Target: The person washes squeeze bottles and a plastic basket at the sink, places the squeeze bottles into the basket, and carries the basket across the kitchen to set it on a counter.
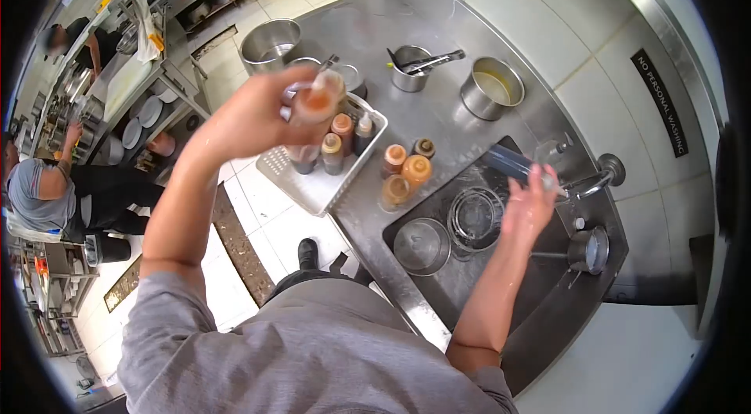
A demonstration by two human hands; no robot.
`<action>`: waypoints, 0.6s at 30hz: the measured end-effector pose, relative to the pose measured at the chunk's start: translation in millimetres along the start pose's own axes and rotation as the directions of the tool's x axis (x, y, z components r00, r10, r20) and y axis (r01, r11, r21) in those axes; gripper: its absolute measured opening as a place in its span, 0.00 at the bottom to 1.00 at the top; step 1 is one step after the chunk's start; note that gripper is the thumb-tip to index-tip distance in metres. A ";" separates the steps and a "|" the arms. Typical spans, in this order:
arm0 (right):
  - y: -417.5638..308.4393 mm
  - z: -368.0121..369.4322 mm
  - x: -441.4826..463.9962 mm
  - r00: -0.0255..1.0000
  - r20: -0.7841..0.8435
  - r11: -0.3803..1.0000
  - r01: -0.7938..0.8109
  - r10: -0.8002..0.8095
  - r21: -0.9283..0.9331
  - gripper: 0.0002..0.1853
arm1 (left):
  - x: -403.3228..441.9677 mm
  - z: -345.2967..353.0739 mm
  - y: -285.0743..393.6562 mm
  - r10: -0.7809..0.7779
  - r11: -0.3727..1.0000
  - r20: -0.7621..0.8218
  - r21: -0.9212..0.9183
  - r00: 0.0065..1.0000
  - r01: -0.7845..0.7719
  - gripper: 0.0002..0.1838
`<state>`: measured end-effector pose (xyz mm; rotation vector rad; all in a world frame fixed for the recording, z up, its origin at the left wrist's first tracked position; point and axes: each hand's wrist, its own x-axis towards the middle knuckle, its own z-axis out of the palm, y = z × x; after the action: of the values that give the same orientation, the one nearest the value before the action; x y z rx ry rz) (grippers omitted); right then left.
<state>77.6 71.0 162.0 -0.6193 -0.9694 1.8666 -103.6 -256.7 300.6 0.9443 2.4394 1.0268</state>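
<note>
My left hand [262,113] is wrapped round a squeeze bottle with orange-red contents [319,99], held above a white perforated basket [296,189]. Inside the basket stand several sauce bottles [342,126]. Over the sink [501,289], near the faucet [598,179], my right hand [530,207] grips a clear bottle [512,163], tilted sideways. Several bottles with orange and brown contents [416,170] stand on the steel counter, left of the sink. A round metal container [422,246] and a clear round dish [476,218] lie in the sink.
Metal pots [491,89] and a container with tongs [411,70] stand along the counter [352,23]. A small saucepan [588,250] sits at the sink's right side. Two people [47,191] are at the far left by shelves and a stove.
</note>
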 end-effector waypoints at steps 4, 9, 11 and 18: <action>47.4 103.1 -88.3 0.864 0.466 0.953 -0.051 0.192 -0.298 0.18 | -25.6 32.5 -89.4 -0.050 0.995 -0.061 -0.084 0.997 0.045 0.30; 157.9 135.3 -123.1 0.627 0.771 0.672 0.523 0.113 -0.524 0.20 | -30.8 106.3 -150.3 0.023 0.999 -0.130 0.026 0.991 -0.019 0.24; 178.5 137.0 -122.5 0.614 0.777 0.296 0.723 0.140 -0.624 0.21 | -25.5 123.9 -170.1 0.085 0.995 -0.125 0.062 0.989 -0.077 0.24; 159.8 125.4 -121.1 0.611 0.784 0.231 0.782 -0.105 -0.578 0.25 | -26.5 127.4 -158.6 0.188 0.949 -0.184 0.287 0.965 -0.130 0.24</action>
<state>-39.0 -126.3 103.4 -0.1761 -2.4146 0.7180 -89.1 -292.8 99.1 1.1938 2.7713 0.8946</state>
